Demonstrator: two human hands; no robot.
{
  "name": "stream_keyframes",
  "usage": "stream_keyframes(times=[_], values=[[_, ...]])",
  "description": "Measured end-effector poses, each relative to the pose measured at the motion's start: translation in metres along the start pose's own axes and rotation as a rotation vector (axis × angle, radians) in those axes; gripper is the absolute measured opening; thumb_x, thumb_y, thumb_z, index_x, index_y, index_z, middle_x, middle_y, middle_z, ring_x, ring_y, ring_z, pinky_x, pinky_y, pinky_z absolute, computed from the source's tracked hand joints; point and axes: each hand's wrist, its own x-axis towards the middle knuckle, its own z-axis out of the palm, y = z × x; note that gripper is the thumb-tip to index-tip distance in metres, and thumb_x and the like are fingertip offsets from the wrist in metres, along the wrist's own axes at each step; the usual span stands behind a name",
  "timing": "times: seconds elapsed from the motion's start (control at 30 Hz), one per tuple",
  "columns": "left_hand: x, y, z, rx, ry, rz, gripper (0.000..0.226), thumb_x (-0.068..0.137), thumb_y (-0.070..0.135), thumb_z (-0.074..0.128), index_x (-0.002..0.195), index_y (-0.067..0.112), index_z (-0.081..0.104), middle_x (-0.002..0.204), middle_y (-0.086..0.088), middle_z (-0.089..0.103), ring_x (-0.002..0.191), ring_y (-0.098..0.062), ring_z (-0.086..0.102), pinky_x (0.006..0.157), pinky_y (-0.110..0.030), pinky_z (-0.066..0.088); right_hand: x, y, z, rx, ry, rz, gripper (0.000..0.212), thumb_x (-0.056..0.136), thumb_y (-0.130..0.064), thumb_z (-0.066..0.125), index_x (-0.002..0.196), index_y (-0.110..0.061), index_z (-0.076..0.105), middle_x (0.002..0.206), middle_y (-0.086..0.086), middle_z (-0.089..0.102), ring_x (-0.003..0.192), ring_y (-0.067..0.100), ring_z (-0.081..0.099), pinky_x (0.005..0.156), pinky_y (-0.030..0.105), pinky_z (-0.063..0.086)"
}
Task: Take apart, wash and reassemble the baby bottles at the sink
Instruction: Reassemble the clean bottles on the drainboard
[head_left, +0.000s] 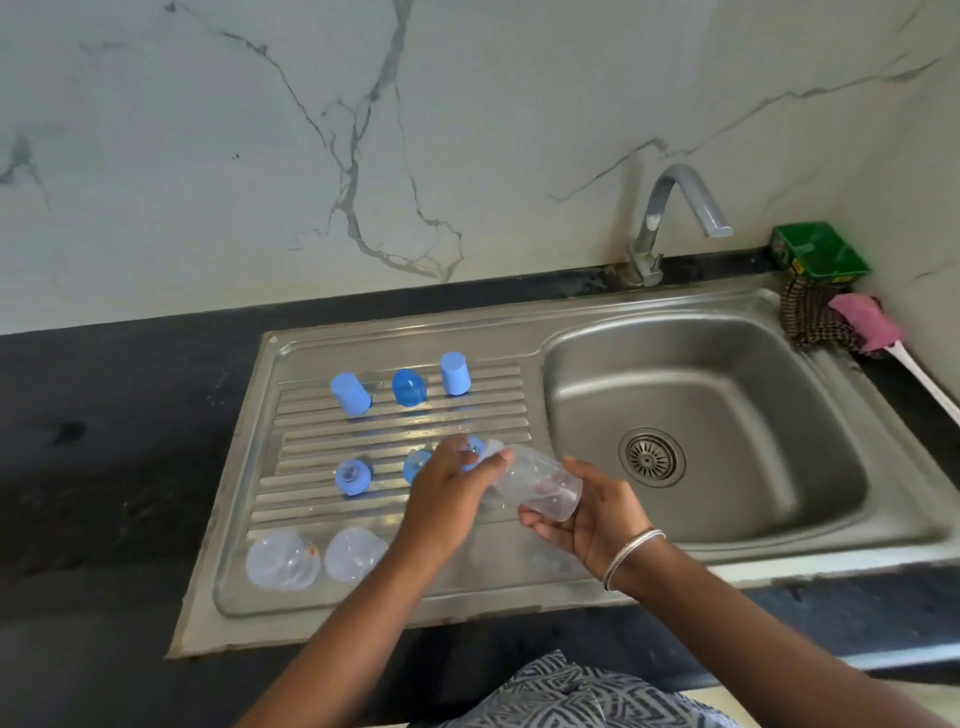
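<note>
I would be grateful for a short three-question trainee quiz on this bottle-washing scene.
1. True or false: the tap is running water into the sink basin.
2. How many clear bottles lie at the near edge of the drainboard, apart from the one in hand?
3. The right hand holds: A) a blue cap, B) the clear bottle, C) the pink sponge.

Key:
1. False; no water shows.
2. Two.
3. B; the left hand is at its neck end, beside a blue ring.
</note>
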Motion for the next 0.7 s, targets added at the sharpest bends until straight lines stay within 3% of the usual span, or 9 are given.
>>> stream_keyframes(times=[0.03,0.1,0.17,0.27,0.33,0.43,0.53,0.7], values=[[-0.003,-0.004,0.008,-0.104,-0.052,-0.045,0.051,0.069,0.053,0.076,0.107,0.019,0.068,0.101,0.000,0.074,0.097,-0.018,0.070,0.093,-0.044,0.055,0.000,0.000,-0.002,0.012,-0.030,0.025,0.043,0.092,-0.031,0.055,0.118,0.004,0.059,0.101,0.027,0.064,0.074,0.038,0.069,0.058,0.034,0.059],[-0.009,-0.008,0.025,-0.200,-0.080,-0.011,0.035,0.072,0.045,0.075,0.097,0.021,0.073,0.097,-0.007,0.076,0.096,-0.026,0.072,0.091,-0.053,0.056,0.002,-0.001,-0.006,-0.034,-0.092,0.087,0.044,0.094,-0.032,0.052,0.119,0.003,0.060,0.102,0.028,0.064,0.075,0.038,0.068,0.061,0.036,0.061],[-0.012,-0.018,0.037,-0.221,-0.005,0.053,0.033,0.072,0.043,0.079,0.097,0.024,0.071,0.097,-0.006,0.075,0.095,-0.026,0.072,0.090,-0.055,0.055,0.004,0.002,-0.010,-0.138,-0.093,0.119,0.042,0.095,-0.034,0.051,0.115,0.001,0.063,0.099,0.025,0.066,0.078,0.037,0.066,0.064,0.037,0.059],[-0.015,-0.032,0.045,-0.039,0.122,0.131,0.045,0.068,0.041,0.086,0.107,0.031,0.064,0.100,0.009,0.073,0.096,-0.008,0.069,0.086,-0.034,0.056,0.011,0.002,-0.022,-0.357,-0.018,0.011,0.028,0.081,-0.033,0.066,0.103,-0.015,0.066,0.092,0.010,0.066,0.076,0.027,0.063,0.063,0.035,0.054],[-0.018,-0.041,0.046,0.086,0.184,0.148,0.049,0.068,0.037,0.090,0.107,0.033,0.061,0.099,0.018,0.070,0.095,0.001,0.065,0.082,-0.025,0.054,0.015,-0.001,-0.029,-0.475,-0.073,-0.065,0.028,0.073,-0.025,0.069,0.099,-0.016,0.067,0.086,0.008,0.065,0.068,0.021,0.062,0.062,0.033,0.054],[-0.023,-0.052,0.046,0.155,0.232,0.158,0.047,0.067,0.041,0.090,0.103,0.032,0.061,0.098,0.022,0.069,0.096,0.001,0.064,0.083,-0.024,0.053,0.018,0.000,-0.034,-0.606,-0.155,-0.051,0.009,0.090,-0.007,0.063,0.095,-0.013,0.065,0.081,0.010,0.063,0.066,0.023,0.062,0.060,0.031,0.052],[-0.026,-0.063,0.044,0.168,0.238,0.172,0.041,0.071,0.035,0.088,0.105,0.033,0.065,0.099,0.020,0.071,0.098,-0.001,0.066,0.086,-0.028,0.054,0.023,0.006,-0.034,-0.868,-0.167,-0.101,0.010,0.090,-0.011,0.067,0.093,-0.020,0.067,0.081,0.006,0.068,0.069,0.020,0.066,0.064,0.032,0.054],[-0.034,-0.077,0.039,0.061,0.229,0.130,0.041,0.074,0.024,0.087,0.110,0.028,0.067,0.103,0.012,0.073,0.100,-0.006,0.067,0.083,-0.032,0.057,0.045,0.001,-0.022,-1.257,-0.109,-0.409,0.017,0.087,-0.011,0.062,0.082,-0.023,0.073,0.077,-0.007,0.070,0.070,0.010,0.064,0.076,0.030,0.055]])
